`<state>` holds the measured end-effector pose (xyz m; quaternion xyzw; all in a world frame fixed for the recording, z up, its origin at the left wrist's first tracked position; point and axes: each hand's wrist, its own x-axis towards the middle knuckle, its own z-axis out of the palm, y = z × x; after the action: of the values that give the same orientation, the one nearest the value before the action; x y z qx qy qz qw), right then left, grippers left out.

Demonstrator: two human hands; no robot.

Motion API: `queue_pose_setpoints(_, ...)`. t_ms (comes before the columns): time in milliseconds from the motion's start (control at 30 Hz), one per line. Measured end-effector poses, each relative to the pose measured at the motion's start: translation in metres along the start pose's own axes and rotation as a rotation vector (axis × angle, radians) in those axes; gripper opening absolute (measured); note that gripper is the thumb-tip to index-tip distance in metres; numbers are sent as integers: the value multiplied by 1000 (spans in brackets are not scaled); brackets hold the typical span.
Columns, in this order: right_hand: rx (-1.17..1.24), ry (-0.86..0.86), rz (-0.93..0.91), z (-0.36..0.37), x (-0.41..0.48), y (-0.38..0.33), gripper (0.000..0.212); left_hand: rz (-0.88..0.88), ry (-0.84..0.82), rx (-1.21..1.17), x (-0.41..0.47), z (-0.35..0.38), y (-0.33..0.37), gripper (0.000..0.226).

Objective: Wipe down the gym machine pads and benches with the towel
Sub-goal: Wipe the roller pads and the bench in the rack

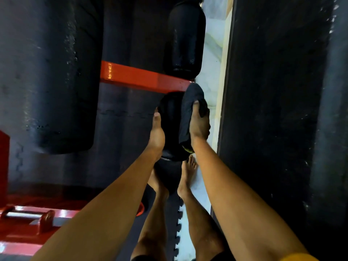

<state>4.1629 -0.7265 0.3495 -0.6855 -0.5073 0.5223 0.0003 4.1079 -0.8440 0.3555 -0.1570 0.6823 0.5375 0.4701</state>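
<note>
Thumb of the left hand [157, 135] lies on the roller pad [170, 112], fingers hidden round its far side, so it looks like it's clasping the left flank to steady it. Pad's long axis runs straight away from the body, between both hands, and the towel [186, 113] sits against its right flank, bunched in the grip of the right hand [200, 127]. I reckon that hand, already on it, just strokes lengthwise.
</note>
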Motion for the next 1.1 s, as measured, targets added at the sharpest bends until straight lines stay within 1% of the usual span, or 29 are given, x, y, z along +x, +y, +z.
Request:
queue_pose_setpoints(33,9,1,23,1,-1,-1,70,5,-2,16,5,-1,-5,101)
queue_pose_setpoints(67,-58,19,-43,3,-9,-3,70,5,-4,20,6,0,-5,105)
queue_pose_setpoints(100,-191,45,-193,5,-20,-3,70,-5,12,18,9,0,-8,102)
queue_pose_setpoints(133,-359,74,-422,7,-31,1,72,-4,36,-4,4,3,-3,91)
queue_pose_setpoints(167,-529,98,-656,9,-39,8,73,5,58,-37,-2,5,2,75)
queue_pose_setpoints(200,-634,117,-849,12,-39,15,73,14,60,-62,-6,7,6,63)
queue_pose_setpoints(233,-642,125,-955,14,-33,16,71,34,39,-85,-9,7,10,58)
queue_pose_setpoints(267,-594,125,-948,13,-26,16,71,21,20,-92,-10,6,9,58)
queue_pose_setpoints(300,-502,97,-837,11,-20,14,71,0,7,-93,-11,6,9,61)
queue_pose_setpoints(400,-159,-23,-244,6,-3,4,67,-32,-7,-38,-13,4,10,73)
queue_pose_setpoints(433,-102,-26,-143,5,1,3,65,-15,-15,-9,-11,2,10,78)
queue_pose_setpoints(467,-101,-16,-127,5,0,2,65,-5,-39,13,-10,2,8,85)
queue_pose_setpoints(500,-125,3,-169,5,-5,2,67,-9,-49,11,-11,2,8,89)
queue_pose_setpoints(533,-156,16,-244,4,-13,5,70,-14,-52,-11,-13,2,8,87)
queue_pose_setpoints(600,-251,36,-421,3,-31,24,78,-22,-55,-58,-16,2,12,73)
queue_pose_setpoints(667,-348,53,-562,0,-56,58,86,-44,-36,-117,-12,3,11,70)
queue_pose_setpoints(733,-365,64,-598,-5,-82,97,88,-54,-11,-159,-13,3,14,70)
queue_pose_setpoints(833,-326,58,-543,-3,-99,126,85,-19,-46,-130,-10,-3,12,69)
queue_pose_setpoints(900,-305,90,-528,3,-89,109,77,-42,-52,-150,-10,-7,14,73)
queue_pose_setpoints(1000,-404,170,-558,13,-57,51,68,-44,-83,-118,-8,-5,18,78)
queue_pose_setpoints(1100,-408,150,-550,19,-27,7,61,-7,-100,-62,-12,0,15,77)
